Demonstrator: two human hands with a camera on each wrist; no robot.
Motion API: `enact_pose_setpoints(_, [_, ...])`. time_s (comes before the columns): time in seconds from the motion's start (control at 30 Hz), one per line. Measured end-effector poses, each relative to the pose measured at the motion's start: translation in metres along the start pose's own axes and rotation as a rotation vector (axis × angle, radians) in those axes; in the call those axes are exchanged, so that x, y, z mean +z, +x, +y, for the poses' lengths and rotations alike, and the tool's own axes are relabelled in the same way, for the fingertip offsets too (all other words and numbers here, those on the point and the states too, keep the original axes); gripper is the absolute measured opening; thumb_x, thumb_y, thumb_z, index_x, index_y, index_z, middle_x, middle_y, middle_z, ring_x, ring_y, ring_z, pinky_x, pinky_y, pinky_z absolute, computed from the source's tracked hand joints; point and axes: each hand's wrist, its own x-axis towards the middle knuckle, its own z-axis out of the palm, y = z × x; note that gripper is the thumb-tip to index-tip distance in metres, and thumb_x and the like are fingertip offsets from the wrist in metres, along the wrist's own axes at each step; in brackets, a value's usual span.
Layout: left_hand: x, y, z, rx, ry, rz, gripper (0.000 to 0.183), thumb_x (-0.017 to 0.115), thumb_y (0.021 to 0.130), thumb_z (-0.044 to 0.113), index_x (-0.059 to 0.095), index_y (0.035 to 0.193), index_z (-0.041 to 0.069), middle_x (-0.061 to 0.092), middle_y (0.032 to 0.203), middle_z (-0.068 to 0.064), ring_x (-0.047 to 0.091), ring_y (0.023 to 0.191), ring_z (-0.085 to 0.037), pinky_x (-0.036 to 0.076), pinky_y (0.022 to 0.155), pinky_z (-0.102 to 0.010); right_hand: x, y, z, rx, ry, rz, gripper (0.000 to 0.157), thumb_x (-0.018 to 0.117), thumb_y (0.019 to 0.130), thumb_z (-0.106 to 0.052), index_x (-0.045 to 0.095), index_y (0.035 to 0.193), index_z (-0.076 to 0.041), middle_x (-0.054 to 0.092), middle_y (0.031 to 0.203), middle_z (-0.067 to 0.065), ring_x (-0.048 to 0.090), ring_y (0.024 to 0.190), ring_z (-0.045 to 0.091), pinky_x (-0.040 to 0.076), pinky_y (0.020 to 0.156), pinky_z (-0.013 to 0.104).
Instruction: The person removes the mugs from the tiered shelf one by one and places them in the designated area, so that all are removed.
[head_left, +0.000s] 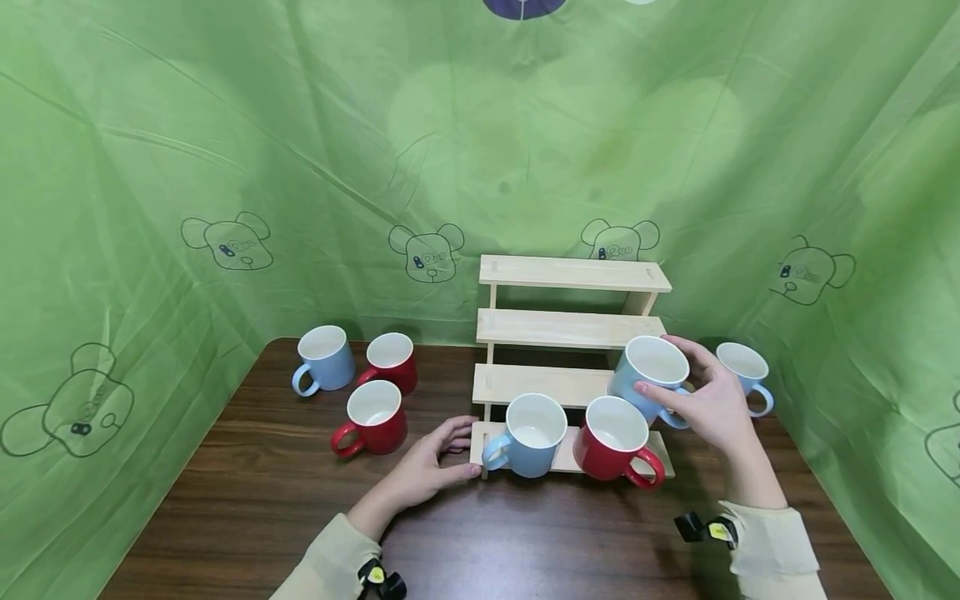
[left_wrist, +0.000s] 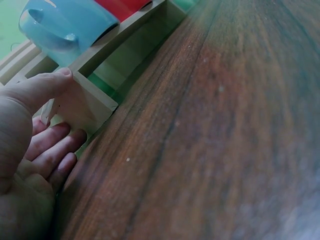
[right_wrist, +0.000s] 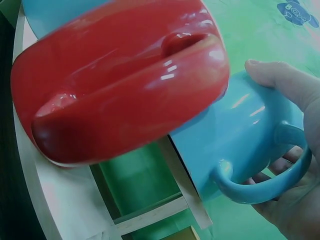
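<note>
My right hand (head_left: 708,400) grips a light blue mug (head_left: 651,371) around its body, thumb on the near side. The mug is upright, its base right at the second step's right end. Its handle (right_wrist: 265,185) points toward the hand's palm side. My left hand (head_left: 427,467) holds the left end of the wooden tiered rack (head_left: 543,387), thumb (left_wrist: 62,72) on the front edge of the bottom step and fingers behind. On that bottom step stand another light blue mug (head_left: 534,437), handle to the left, and a red mug (head_left: 611,442), handle to the right.
Left of the rack, a blue mug (head_left: 326,358) and two red mugs, one behind (head_left: 392,362) and one nearer (head_left: 377,417), stand on the dark wooden table (head_left: 525,542). Another blue mug (head_left: 742,371) stands right of the rack. A green cloth (head_left: 337,167) hangs around the table.
</note>
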Motion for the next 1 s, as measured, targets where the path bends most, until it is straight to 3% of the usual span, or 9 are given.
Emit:
enact_pose_setpoints(0.57, [0.000, 0.000, 0.001, -0.004, -0.002, -0.004, 0.074, 0.086, 0.098, 0.020, 0.047, 0.161, 0.009, 0.063, 0.153, -0.013, 0.067, 0.134, -0.030, 0.052, 0.114, -0.045, -0.014, 0.000, -0.008, -0.019, 0.055, 0.035, 0.080, 0.098, 0.085, -0.018, 0.060, 0.155, -0.013, 0.071, 0.121, -0.010, 0.067, 0.104, 0.003, 0.052, 0.082, 0.014])
enact_pose_setpoints(0.8, [0.001, 0.001, -0.002, 0.017, 0.009, -0.002, 0.072, 0.084, 0.100, 0.020, 0.047, 0.160, 0.007, 0.064, 0.152, -0.015, 0.068, 0.132, -0.030, 0.053, 0.113, -0.043, -0.025, -0.001, -0.012, -0.082, 0.065, 0.069, 0.077, 0.098, 0.083, -0.011, 0.063, 0.152, -0.012, 0.073, 0.122, -0.008, 0.069, 0.105, 0.005, 0.051, 0.086, 0.013])
enact_pose_setpoints(1.0, [0.001, 0.001, 0.000, 0.007, 0.009, -0.006, 0.074, 0.085, 0.099, 0.021, 0.046, 0.161, 0.006, 0.064, 0.152, -0.014, 0.068, 0.132, -0.029, 0.053, 0.113, -0.041, -0.032, -0.005, -0.012, -0.058, 0.067, 0.085, 0.078, 0.098, 0.083, -0.012, 0.064, 0.153, -0.015, 0.073, 0.122, -0.009, 0.069, 0.105, 0.005, 0.051, 0.084, 0.012])
